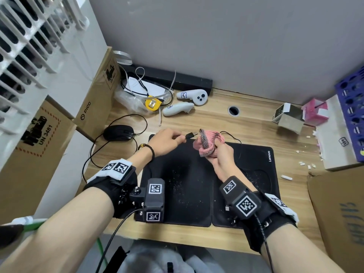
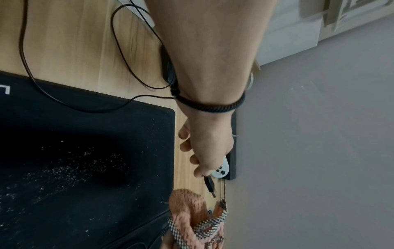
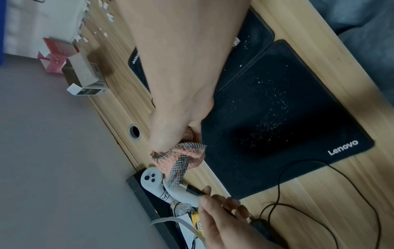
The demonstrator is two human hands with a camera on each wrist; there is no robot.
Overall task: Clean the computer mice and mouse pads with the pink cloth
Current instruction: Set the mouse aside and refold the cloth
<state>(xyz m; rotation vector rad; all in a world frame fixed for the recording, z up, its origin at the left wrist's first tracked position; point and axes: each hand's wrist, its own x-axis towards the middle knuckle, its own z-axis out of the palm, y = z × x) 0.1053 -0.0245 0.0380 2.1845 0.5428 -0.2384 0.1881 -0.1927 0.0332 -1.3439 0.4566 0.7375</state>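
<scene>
My left hand [image 1: 182, 138] pinches the black USB plug [image 1: 190, 135] of a mouse cable, held above the far edge of the left black mouse pad [image 1: 177, 194]. Just to its right, my right hand [image 1: 217, 152] grips the bunched pink cloth [image 1: 206, 143], which nearly touches the plug [image 2: 210, 185]. A black mouse [image 1: 118, 132] lies on the desk to the left. White specks dust both the left pad and the right Lenovo pad [image 1: 262, 184]. A thin cable runs out from behind the cloth [image 3: 185, 160]; what the cloth wraps is hidden.
Two white controllers [image 1: 194, 96] and a yellow tape measure [image 1: 152, 103] lie at the back among cables. Cardboard boxes [image 1: 94, 107] line the left. On the right stand a small open box [image 1: 288, 117], a white box [image 1: 338, 142] and scattered white crumbs [image 1: 303, 164].
</scene>
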